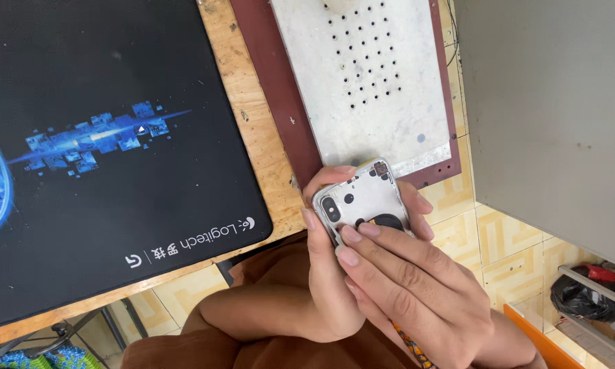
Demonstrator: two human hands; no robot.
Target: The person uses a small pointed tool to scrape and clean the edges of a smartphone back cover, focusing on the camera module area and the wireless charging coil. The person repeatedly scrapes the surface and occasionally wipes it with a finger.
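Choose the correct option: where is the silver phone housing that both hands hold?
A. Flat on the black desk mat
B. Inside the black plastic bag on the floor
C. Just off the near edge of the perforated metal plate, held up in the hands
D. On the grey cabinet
C: the silver phone housing is gripped by the left hand and the right hand at the near edge of the perforated metal plate, away from the black desk mat.

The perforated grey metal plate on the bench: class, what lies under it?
Under the perforated grey metal plate a dark red mat shows round its edges, resting on the wooden bench. Beneath the plate's middle is hidden.
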